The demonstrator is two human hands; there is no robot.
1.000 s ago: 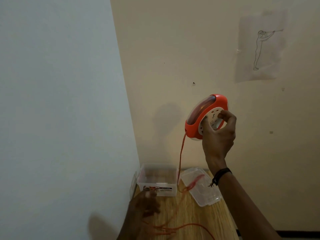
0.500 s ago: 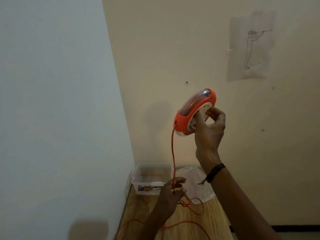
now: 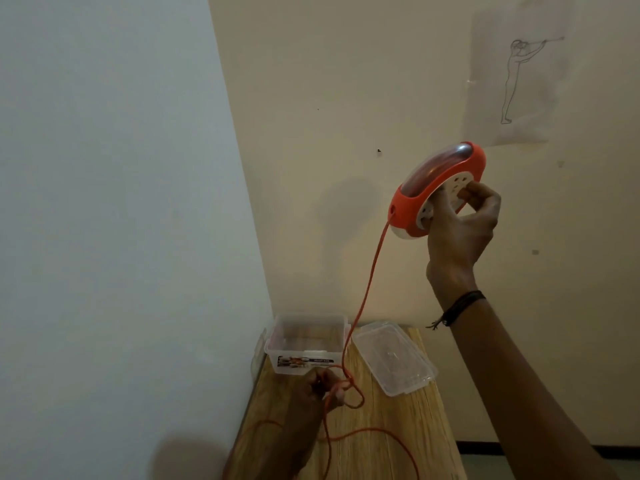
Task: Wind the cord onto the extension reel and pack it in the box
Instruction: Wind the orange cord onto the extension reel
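Evidently the winding step is in hand: the orange extension reel (image 3: 438,192) is held aloft near the wall by the right hand (image 3: 462,230), closed on its white hub, while its cord (image 3: 369,289) is pinched low by the left hand (image 3: 320,389) over the worktop (image 3: 398,441). Further turns of the hub are called for, as slack remains beside the open clear box (image 3: 306,344).

Left hand (image 3: 320,388) drops lower over the counter (image 3: 388,441), cord (image 3: 369,289) pinched, slanting now; reel (image 3: 408,206) swings right in frame.
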